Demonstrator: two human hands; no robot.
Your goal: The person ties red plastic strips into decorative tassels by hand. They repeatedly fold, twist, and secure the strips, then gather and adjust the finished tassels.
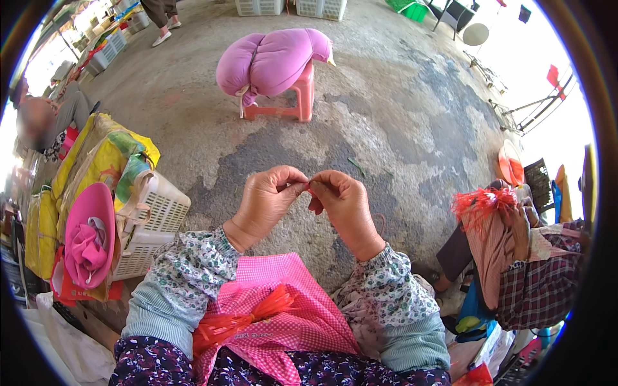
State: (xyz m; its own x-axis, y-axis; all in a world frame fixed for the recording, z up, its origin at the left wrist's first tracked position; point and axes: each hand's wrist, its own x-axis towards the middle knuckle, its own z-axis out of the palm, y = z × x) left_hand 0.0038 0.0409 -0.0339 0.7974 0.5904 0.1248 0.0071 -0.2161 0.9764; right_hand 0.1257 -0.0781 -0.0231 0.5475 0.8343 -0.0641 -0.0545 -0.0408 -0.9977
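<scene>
My left hand (271,202) and my right hand (345,205) meet at the fingertips in front of me. Pinched between them is a small red strip (309,188), mostly hidden by the fingers; whether it is string or plastic I cannot tell. On my lap, over a pink checked apron (309,309), lies a bundle of red-orange plastic strips (251,316), gathered near its middle. Both forearms wear floral sleeve covers.
Ahead, a tied purple cushion (280,60) rests on a red plastic stool (304,94). At left are a white plastic crate (161,207) and a pink hat (77,212). A person (536,280) sits close at right, with red strips (483,202). Others are farther off.
</scene>
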